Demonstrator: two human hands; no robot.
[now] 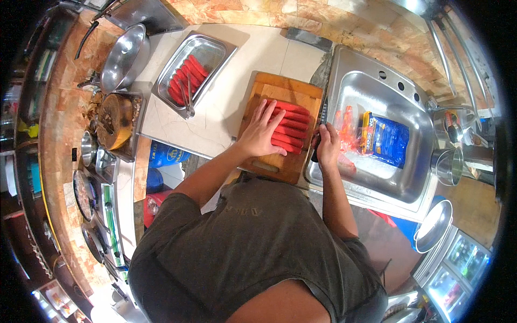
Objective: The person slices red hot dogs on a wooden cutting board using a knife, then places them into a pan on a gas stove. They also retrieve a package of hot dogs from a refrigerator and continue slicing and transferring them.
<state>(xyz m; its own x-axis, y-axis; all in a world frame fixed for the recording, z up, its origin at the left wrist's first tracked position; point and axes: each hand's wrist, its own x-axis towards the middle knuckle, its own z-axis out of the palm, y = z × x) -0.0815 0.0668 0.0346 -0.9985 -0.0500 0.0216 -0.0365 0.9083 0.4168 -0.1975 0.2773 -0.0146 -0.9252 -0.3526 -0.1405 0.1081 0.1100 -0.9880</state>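
Observation:
Several red sausages (295, 124) lie side by side on a wooden cutting board (283, 86). My left hand (262, 133) rests over their left ends with its fingers spread. At the board's right edge, my right hand (329, 146) is closed around the black handle of a knife (323, 114). The blade points away from me, between the board and the sink. Farther left, a perforated steel pan (219, 47) holds more red sausages (193, 69). A pair of tongs (188, 98) lies across that pan's near side.
Right of the board is a steel sink (371, 83) with an opened blue package (390, 141) and red-stained clear plastic (349, 129) in it. A metal bowl (125, 58) and a round wooden block (114, 123) stand at the left. Metal cups (448, 167) sit beyond the sink.

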